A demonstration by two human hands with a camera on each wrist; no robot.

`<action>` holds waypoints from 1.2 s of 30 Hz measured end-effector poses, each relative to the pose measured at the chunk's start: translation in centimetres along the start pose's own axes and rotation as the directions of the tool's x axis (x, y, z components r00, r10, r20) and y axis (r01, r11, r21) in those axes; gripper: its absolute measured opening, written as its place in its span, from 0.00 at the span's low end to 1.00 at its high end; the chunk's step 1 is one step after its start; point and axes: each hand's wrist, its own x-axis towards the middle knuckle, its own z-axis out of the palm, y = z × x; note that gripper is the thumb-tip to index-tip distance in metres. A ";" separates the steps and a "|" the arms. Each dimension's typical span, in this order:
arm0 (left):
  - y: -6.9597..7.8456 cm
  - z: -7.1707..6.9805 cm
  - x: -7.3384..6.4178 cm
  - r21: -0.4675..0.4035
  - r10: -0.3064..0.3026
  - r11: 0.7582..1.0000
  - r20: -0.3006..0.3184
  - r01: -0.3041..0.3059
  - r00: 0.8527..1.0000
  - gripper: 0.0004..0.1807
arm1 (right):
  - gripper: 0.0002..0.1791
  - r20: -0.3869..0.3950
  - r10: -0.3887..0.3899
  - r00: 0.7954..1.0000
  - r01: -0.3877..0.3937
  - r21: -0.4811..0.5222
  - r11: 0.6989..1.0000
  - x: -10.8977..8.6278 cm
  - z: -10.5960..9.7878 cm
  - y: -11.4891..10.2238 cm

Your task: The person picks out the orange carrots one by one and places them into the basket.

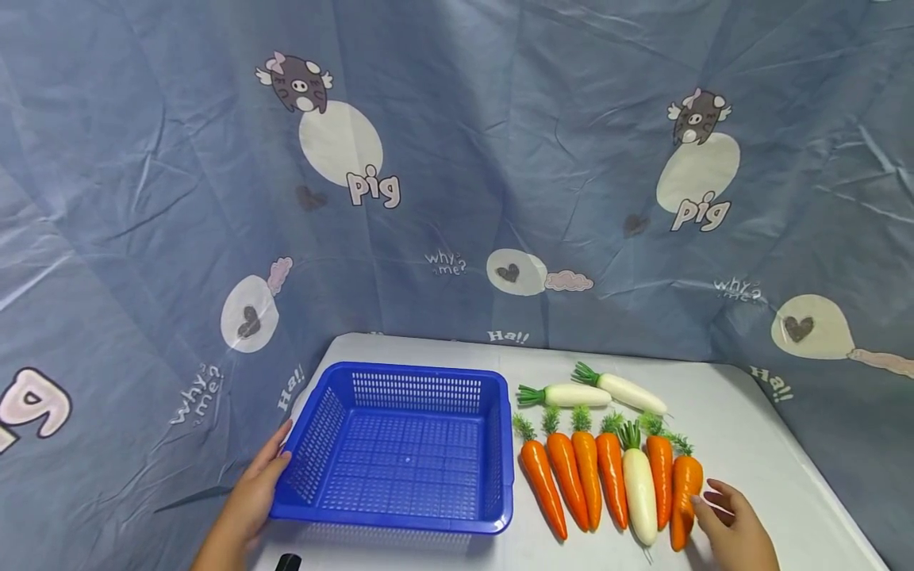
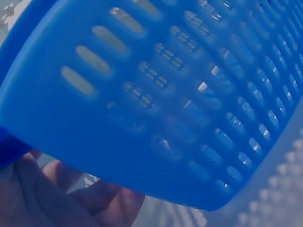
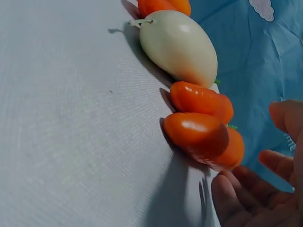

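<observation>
A blue plastic basket [image 1: 393, 521] with slotted walls stands on the left part of the table. My left hand [image 1: 251, 493] grips its left rim, the thumb near the top edge; in the left wrist view the fingers [image 2: 118, 205] show under the basket wall. Several orange carrots with green tops lie in a row to the right, with a white radish [image 1: 640, 496] among them. My right hand [image 1: 743, 527] is beside the rightmost carrot [image 1: 687, 496], fingers spread and thumb apart. In the right wrist view, fingertips come close to that carrot [image 3: 203, 137]; contact is unclear.
Two more white radishes with green stems, one [image 1: 574, 395] and another [image 1: 631, 392], lie behind the row. A black object [image 1: 288, 562] shows at the front edge. Blue printed cloth [image 1: 457, 198] hangs behind and beside the white table [image 1: 757, 444].
</observation>
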 end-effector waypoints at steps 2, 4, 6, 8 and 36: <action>-0.1 0.0 0.0 -0.029 -0.003 1.000 0.033 0.004 0.999 0.33 | 0.54 0.037 0.021 0.999 -0.022 0.044 0.999 0.2 -0.1 0.2; -0.3 0.1 0.1 -0.071 0.007 0.998 0.062 -0.002 0.998 0.32 | 0.58 0.074 0.032 0.997 -0.037 0.065 0.997 0.4 -0.1 0.3; -0.4 0.1 0.1 -0.103 0.023 0.995 0.087 -0.014 0.996 0.32 | 0.61 0.109 0.042 0.993 -0.050 0.074 0.996 0.5 -0.2 0.4; -0.5 0.2 0.1 -0.135 0.011 0.991 0.099 0.002 0.995 0.31 | 0.64 0.136 0.050 0.989 -0.059 0.061 0.996 0.6 -0.3 0.4; -0.5 0.2 0.0 -0.172 -0.010 0.985 0.066 0.021 0.998 0.30 | 0.55 0.094 0.085 0.992 -0.091 0.067 0.994 2.6 0.6 -0.6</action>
